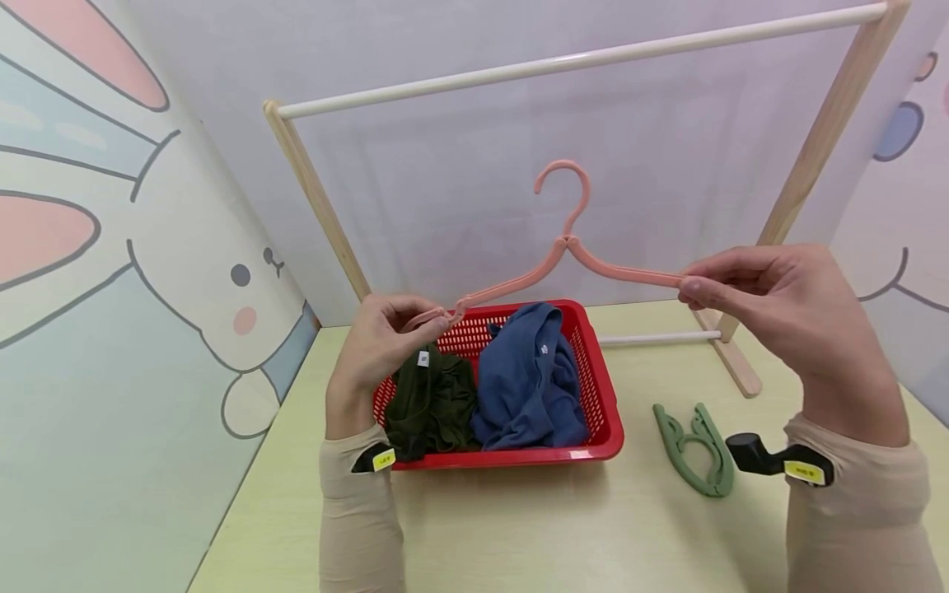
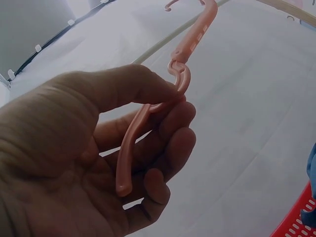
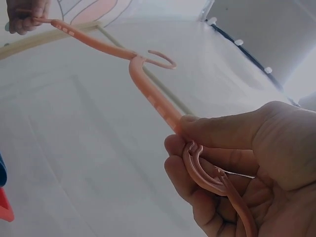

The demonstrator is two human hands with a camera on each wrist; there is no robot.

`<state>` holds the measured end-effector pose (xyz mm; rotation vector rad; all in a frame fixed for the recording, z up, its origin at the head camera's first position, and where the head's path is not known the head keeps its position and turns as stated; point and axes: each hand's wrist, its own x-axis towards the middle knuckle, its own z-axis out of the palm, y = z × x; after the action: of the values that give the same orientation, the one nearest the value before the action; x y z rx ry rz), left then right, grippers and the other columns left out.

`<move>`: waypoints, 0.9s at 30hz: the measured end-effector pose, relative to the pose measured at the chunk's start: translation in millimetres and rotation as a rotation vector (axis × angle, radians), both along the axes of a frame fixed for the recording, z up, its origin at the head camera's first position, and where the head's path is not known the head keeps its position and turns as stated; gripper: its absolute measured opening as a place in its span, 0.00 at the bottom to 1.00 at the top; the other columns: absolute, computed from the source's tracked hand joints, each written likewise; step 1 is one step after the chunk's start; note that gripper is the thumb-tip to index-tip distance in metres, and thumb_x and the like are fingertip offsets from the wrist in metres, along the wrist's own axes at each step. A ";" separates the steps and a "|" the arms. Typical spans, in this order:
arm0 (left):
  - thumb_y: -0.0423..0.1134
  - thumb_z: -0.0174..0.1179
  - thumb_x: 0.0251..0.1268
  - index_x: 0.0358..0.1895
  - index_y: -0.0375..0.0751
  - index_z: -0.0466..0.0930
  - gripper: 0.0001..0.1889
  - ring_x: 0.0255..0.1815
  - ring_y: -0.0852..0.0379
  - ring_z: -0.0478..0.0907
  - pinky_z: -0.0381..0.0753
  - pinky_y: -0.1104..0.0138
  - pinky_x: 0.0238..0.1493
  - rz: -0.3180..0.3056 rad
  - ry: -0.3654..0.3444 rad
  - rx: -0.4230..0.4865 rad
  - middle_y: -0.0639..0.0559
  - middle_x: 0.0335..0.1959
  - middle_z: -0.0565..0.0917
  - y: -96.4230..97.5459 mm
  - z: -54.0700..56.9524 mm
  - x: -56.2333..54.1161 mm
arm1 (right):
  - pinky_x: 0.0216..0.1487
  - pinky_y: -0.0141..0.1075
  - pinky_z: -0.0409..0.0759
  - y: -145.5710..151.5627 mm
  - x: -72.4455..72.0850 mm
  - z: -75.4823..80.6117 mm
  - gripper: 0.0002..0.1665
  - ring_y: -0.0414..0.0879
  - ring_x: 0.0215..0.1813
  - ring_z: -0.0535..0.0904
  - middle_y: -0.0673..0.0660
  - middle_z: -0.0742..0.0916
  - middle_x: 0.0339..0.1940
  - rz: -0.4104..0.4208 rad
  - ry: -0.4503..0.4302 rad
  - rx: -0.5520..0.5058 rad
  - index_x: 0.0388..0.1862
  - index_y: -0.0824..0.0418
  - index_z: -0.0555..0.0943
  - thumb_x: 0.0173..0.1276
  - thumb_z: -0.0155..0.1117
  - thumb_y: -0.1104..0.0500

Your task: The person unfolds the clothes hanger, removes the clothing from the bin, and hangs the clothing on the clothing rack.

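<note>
A pink folding clothes hanger [image 1: 511, 285] is held up in the air between both hands, its hook upward and its two arms spread. My left hand [image 1: 381, 342] pinches the left arm of the hanger near a curved joint, and in the left wrist view the end piece [image 2: 126, 163] lies across the fingers. With thumb and fingers, my right hand [image 1: 786, 309] grips the other arm. In the right wrist view a curved joint [image 3: 200, 170] shows below the thumb, and the end piece runs into the palm.
Behind the hands a red basket [image 1: 511, 457] holds a dark green garment [image 1: 433, 403] and a blue garment [image 1: 526, 379]. A folded green hanger [image 1: 697, 453] lies on the table to the right. Above stands a rack with a white rail [image 1: 474, 78] and wooden posts.
</note>
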<state>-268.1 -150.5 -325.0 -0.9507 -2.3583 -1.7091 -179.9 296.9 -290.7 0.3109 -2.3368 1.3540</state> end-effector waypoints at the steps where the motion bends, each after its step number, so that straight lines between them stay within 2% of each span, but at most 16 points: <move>1: 0.32 0.72 0.77 0.46 0.35 0.95 0.05 0.35 0.53 0.80 0.82 0.65 0.38 0.000 0.000 0.002 0.37 0.39 0.91 -0.1 -0.2 0.0 | 0.41 0.23 0.83 -0.2 0.1 0.1 0.09 0.40 0.34 0.92 0.54 0.95 0.34 0.001 0.000 0.001 0.49 0.66 0.94 0.72 0.80 0.67; 3: 0.32 0.72 0.77 0.46 0.34 0.95 0.05 0.35 0.53 0.80 0.83 0.65 0.38 0.001 -0.004 0.008 0.40 0.39 0.92 -0.4 -0.7 0.1 | 0.41 0.23 0.83 -0.8 0.2 0.4 0.08 0.39 0.34 0.92 0.53 0.95 0.34 0.003 0.001 0.003 0.49 0.66 0.94 0.72 0.80 0.67; 6: 0.31 0.71 0.77 0.47 0.33 0.94 0.05 0.38 0.53 0.83 0.86 0.66 0.42 -0.003 -0.023 0.030 0.38 0.41 0.92 -1.3 -1.1 0.7 | 0.40 0.23 0.83 -1.8 0.7 0.7 0.08 0.39 0.34 0.92 0.52 0.96 0.34 0.004 0.003 0.012 0.48 0.66 0.94 0.72 0.80 0.67; 9: 0.31 0.71 0.77 0.48 0.31 0.93 0.06 0.40 0.53 0.85 0.88 0.65 0.45 -0.008 -0.036 0.048 0.40 0.42 0.92 -3.3 -1.0 1.7 | 0.39 0.23 0.84 -2.7 1.2 1.0 0.08 0.39 0.34 0.93 0.52 0.96 0.34 0.008 0.004 0.016 0.48 0.65 0.94 0.72 0.80 0.67; 14: 0.29 0.70 0.77 0.48 0.29 0.93 0.06 0.41 0.52 0.87 0.89 0.65 0.47 -0.024 -0.030 0.050 0.44 0.42 0.93 -6.3 -0.2 2.9 | 0.40 0.23 0.85 -4.7 2.1 1.3 0.08 0.40 0.34 0.93 0.52 0.96 0.35 0.018 -0.008 0.024 0.48 0.65 0.94 0.72 0.81 0.67; 17: 0.28 0.69 0.78 0.50 0.29 0.92 0.06 0.45 0.51 0.90 0.90 0.66 0.51 -0.010 -0.023 0.037 0.47 0.44 0.93 -5.8 0.7 3.6 | 0.40 0.24 0.85 -5.7 2.4 1.4 0.08 0.41 0.35 0.93 0.52 0.96 0.35 0.024 -0.014 0.032 0.48 0.64 0.94 0.72 0.81 0.67; 22: 0.31 0.67 0.81 0.51 0.31 0.90 0.07 0.44 0.51 0.88 0.88 0.66 0.51 0.038 -0.019 -0.003 0.41 0.47 0.91 -2.0 2.1 3.5 | 0.40 0.24 0.86 -6.7 1.4 1.0 0.08 0.41 0.35 0.93 0.51 0.96 0.36 0.026 -0.019 0.032 0.49 0.64 0.94 0.73 0.80 0.67; 25: 0.32 0.67 0.81 0.51 0.32 0.89 0.07 0.45 0.44 0.87 0.88 0.66 0.50 0.040 -0.023 -0.006 0.35 0.48 0.90 0.2 2.3 3.2 | 0.39 0.24 0.85 -6.8 0.5 0.6 0.08 0.40 0.34 0.93 0.51 0.96 0.35 0.025 -0.012 0.036 0.49 0.64 0.94 0.73 0.80 0.67; 27: 0.32 0.67 0.81 0.51 0.32 0.89 0.07 0.45 0.42 0.87 0.88 0.66 0.50 0.036 -0.020 -0.007 0.37 0.47 0.89 0.6 1.8 3.1 | 0.38 0.24 0.85 -6.9 -0.1 0.1 0.08 0.40 0.34 0.93 0.50 0.96 0.35 0.022 -0.010 0.037 0.49 0.65 0.94 0.73 0.80 0.67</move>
<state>-265.0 -149.9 -323.2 -0.8907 -2.3808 -1.7067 -179.9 290.0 -290.6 0.3431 -2.3762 1.3265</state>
